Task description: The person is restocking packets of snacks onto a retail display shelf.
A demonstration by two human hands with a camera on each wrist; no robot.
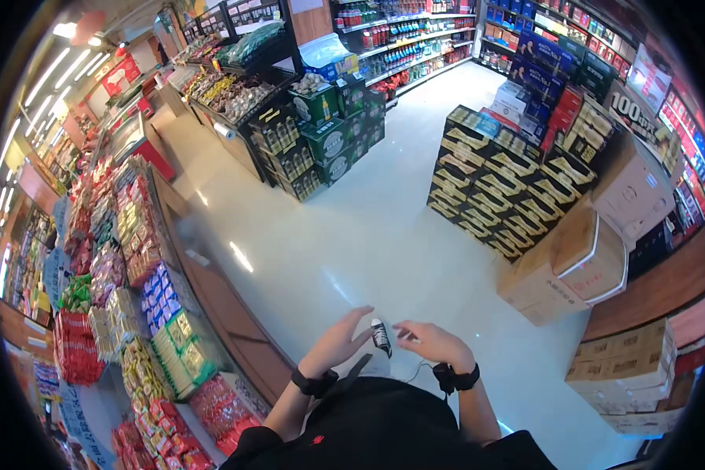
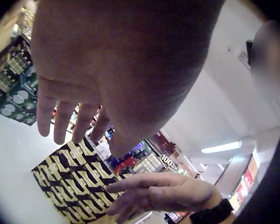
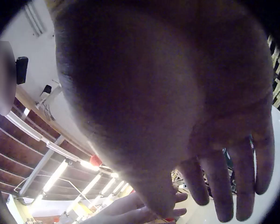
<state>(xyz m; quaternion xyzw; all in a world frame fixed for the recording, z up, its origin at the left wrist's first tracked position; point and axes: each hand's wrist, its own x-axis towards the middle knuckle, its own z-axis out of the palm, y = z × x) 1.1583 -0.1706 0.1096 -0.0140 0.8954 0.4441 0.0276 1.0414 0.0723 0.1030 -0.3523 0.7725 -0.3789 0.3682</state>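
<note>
In the head view my left hand [image 1: 337,342] hovers in front of the body, its fingers stretched forward. Facing it across a small gap is my right hand [image 1: 435,345], fingers loosely extended toward the left one. Neither hand holds anything. Between and below them shows a black-and-white sneaker [image 1: 381,335] on the floor. From the left wrist, the left palm [image 2: 107,60] fills the upper part, with the fingers spread. In the right wrist view the right palm [image 3: 168,84] is bare too, fingers straight. Each wrist wears a black band [image 1: 315,382].
Bins of packaged snacks [image 1: 133,313] run along the left. A stack of black-and-gold cases [image 1: 501,184] stands ahead right, beside brown cartons [image 1: 552,266]. Green beer cases [image 1: 333,149] adjoin a produce stand [image 1: 227,86]. Bottle shelves [image 1: 399,35] line the back. Pale glossy floor [image 1: 313,243] lies between.
</note>
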